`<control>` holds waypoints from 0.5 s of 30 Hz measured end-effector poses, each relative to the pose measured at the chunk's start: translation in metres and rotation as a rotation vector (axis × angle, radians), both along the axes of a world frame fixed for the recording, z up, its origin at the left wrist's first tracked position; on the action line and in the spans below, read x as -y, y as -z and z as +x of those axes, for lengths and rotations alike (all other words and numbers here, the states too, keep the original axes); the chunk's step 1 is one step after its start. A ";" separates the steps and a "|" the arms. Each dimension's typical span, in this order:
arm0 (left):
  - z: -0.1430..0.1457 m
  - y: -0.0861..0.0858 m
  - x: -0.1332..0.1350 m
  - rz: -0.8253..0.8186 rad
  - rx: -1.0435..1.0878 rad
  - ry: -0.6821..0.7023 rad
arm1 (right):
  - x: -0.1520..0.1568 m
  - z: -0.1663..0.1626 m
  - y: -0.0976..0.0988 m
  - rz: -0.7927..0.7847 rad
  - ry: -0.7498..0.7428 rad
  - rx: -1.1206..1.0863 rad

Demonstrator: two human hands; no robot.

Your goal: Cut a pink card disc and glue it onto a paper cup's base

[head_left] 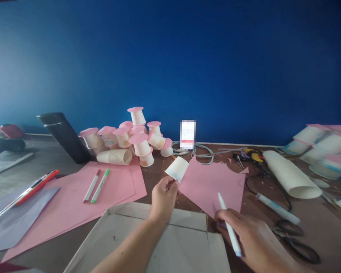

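My left hand pinches the rim of a small white paper cup and holds it tilted just above the table. My right hand grips a white marker with its tip pointing up and away from me. That hand rests on the near edge of a cut pink paper sheet lying between both hands. The cup hangs over the sheet's left corner.
A pile of white cups with pink round lids and a lying cup stack sit behind. Large pink sheets hold two markers. Scissors, a rolled white paper, a glue gun, a dark flask and an open cardboard box surround me.
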State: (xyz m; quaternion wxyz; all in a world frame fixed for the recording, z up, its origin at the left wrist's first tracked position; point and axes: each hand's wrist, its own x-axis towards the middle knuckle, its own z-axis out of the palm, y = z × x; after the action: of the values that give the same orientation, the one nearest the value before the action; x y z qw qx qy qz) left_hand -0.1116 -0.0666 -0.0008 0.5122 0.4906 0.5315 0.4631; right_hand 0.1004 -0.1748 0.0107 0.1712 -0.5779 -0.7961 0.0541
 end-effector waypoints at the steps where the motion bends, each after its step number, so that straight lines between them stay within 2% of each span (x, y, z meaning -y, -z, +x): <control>1: 0.000 0.000 0.003 -0.003 -0.007 0.003 | 0.003 0.000 -0.001 0.005 -0.013 -0.018; 10: -0.010 -0.003 0.027 0.011 0.012 0.019 | 0.024 0.008 -0.005 -0.048 -0.117 -0.044; 15: -0.010 -0.010 0.019 0.055 0.051 0.002 | 0.023 0.015 -0.015 0.088 0.038 -0.192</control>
State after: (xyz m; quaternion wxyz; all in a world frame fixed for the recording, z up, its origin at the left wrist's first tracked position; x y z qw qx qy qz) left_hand -0.1217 -0.0854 0.0096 0.5123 0.4931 0.5048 0.4894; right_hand 0.1159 -0.1976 0.0254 0.2729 -0.5769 -0.7666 0.0712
